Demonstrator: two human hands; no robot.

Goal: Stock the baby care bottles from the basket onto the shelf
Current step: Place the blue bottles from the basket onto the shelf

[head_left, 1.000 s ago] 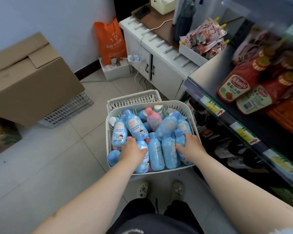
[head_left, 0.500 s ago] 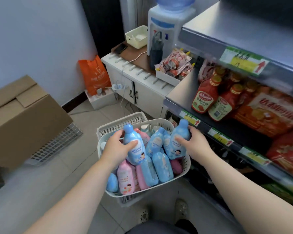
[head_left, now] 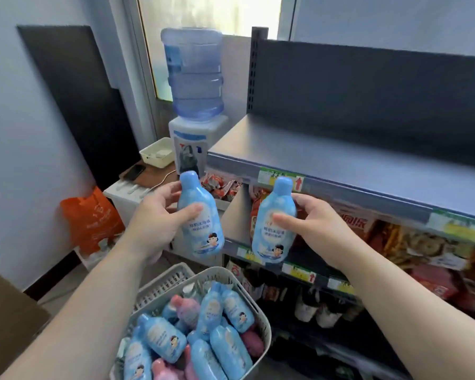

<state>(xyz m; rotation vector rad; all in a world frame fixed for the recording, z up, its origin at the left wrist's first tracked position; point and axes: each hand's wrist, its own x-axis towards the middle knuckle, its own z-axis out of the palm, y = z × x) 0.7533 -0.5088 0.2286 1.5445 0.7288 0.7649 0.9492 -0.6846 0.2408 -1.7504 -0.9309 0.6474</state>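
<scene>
Presently, both hands were at shelf-edge height, one bottle each.

Left hand (head_left: 154, 220), at 10 o'clock of centre: gripped a pale blue plastic baby care bottle with a domed cap and a cartoon-child label (head_left: 200, 223). The thumb lay across the label front and the fingers curled behind the shoulder. The bottle was upright and tipped slightly.

Right hand (head_left: 313, 223), at 3 o'clock of centre: held a second matching blue bottle (head_left: 273, 226) the same way, thumb pressed on the front, fingers behind. Its cap sat just in front of the yellow-and-green price tag (head_left: 266, 175).

Both labels faced the person and both bases hung free. Judgement: the mid-body grips leave the bases clear to land flat, and the labels would face the aisle without a turn.

Off-white slotted plastic basket (head_left: 266, 325), at 6 o'clock: directly below the hands, close against the shelving. It held heaped blue and pink bottles (head_left: 162, 335), lying on their sides. Judgement: it was parked there to keep the reach short, and the task is early, with most stock unplaced.

Grey metal top shelf board (head_left: 340, 154), at 1 o'clock: the likely destination, since the tier beneath (head_left: 395, 242) carried snack packets. The bottles had not yet passed over its front lip.

Risk: the narrow bases may topple if set down tilted.

White water dispenser with a blue jug (head_left: 195, 78), at 12 o'clock: not involved.
</scene>
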